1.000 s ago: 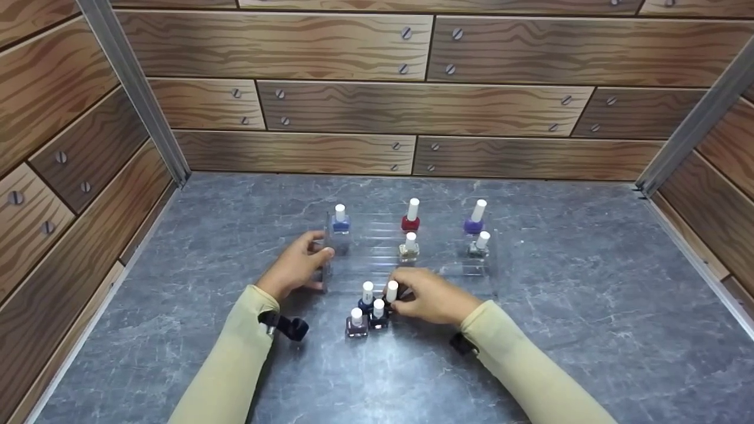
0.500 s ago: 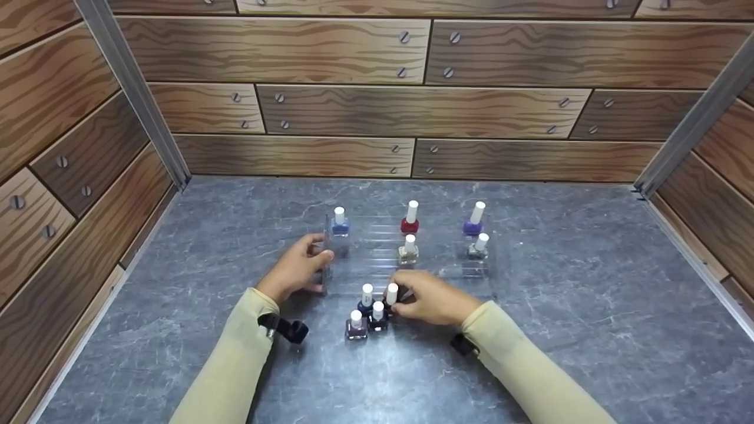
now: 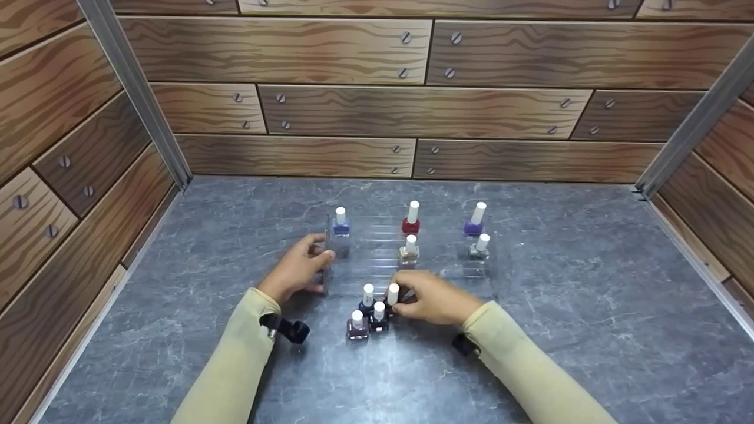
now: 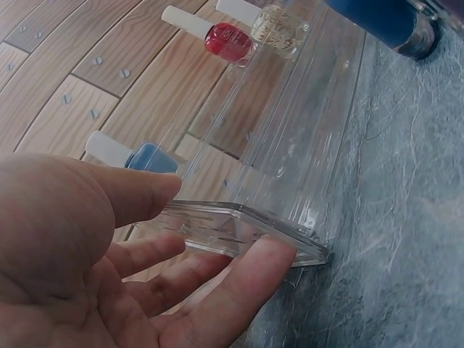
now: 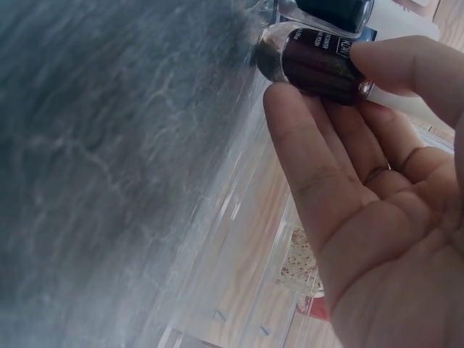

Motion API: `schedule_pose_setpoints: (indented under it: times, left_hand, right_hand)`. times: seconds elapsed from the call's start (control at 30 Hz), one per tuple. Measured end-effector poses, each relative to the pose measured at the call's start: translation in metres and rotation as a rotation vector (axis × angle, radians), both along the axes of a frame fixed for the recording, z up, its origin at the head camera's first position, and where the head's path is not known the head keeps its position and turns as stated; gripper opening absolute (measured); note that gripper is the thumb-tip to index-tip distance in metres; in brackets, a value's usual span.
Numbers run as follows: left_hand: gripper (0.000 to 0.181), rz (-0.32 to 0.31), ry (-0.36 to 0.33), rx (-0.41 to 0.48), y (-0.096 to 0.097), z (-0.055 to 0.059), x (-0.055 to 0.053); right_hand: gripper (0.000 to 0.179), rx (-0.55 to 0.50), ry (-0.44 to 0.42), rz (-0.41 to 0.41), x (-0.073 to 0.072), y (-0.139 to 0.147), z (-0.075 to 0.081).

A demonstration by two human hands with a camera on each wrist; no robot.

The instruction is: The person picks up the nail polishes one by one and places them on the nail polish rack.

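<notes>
- Left grip (image 3: 296, 268): thumb and fingers lie on opposite sides of the end panel of the clear stand (image 3: 383, 259), pinching it; the stand reaches from there to beyond the right grip.
- Right grip (image 3: 433, 297): pinches the dark bottle (image 5: 319, 65) between thumb and fingers, its white cap uppermost; whether its base touches the counter (image 3: 559, 282) cannot be told.
- Just left of the right grip, a navy bottle (image 3: 366, 308) and a black bottle (image 3: 379, 321) stand upright, close by the held one.
- A plum bottle (image 3: 357, 330) stands a little further left and nearer the person, below and right of the left grip in the head view.
- On the stand's upper tier, beyond both grips: a blue bottle (image 3: 341, 227) nearest the left grip, a red bottle (image 3: 410, 226) in the middle, a purple bottle (image 3: 473, 228) beyond the right grip.
- On the tier below, beyond the right grip: a gold-flecked bottle (image 3: 409, 254) and, further right, a grey bottle (image 3: 478, 252).
</notes>
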State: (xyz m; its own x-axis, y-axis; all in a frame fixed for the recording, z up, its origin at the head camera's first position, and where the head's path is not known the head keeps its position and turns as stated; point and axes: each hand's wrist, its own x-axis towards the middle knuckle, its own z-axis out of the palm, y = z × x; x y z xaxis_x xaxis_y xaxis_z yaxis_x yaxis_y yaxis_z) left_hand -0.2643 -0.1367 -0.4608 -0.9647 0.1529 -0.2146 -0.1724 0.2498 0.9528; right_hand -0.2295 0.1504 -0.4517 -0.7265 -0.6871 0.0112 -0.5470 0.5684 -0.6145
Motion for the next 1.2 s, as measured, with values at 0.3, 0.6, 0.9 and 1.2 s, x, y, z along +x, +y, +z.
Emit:
schedule_pose_setpoints:
  times: [0.3, 0.6, 0.9, 1.2]
  left_hand:
    - [0.056, 0.010, 0.009, -0.001, 0.0021, -0.0021, 0.0000]
    - [0.058, 0.017, 0.005, -0.007, 0.0003, -0.0027, 0.0022]
    - [0.055, 0.023, 0.008, -0.023, 0.0023, 0.0005, -0.0001]
    - [0.054, 0.032, 0.009, -0.016, 0.0027, 0.0002, 0.0004]
  right_hand:
    - [0.014, -0.011, -0.051, -0.009, -0.0003, 0.0016, -0.0005]
    - [0.015, -0.004, -0.038, 0.012, -0.0014, 0.0012, -0.0025]
    - [0.014, 0.001, 0.003, 0.047, -0.0040, 0.0038, -0.0003]
    - [0.013, 0.047, 0.055, 0.092, -0.0076, 0.0083, 0.0052]
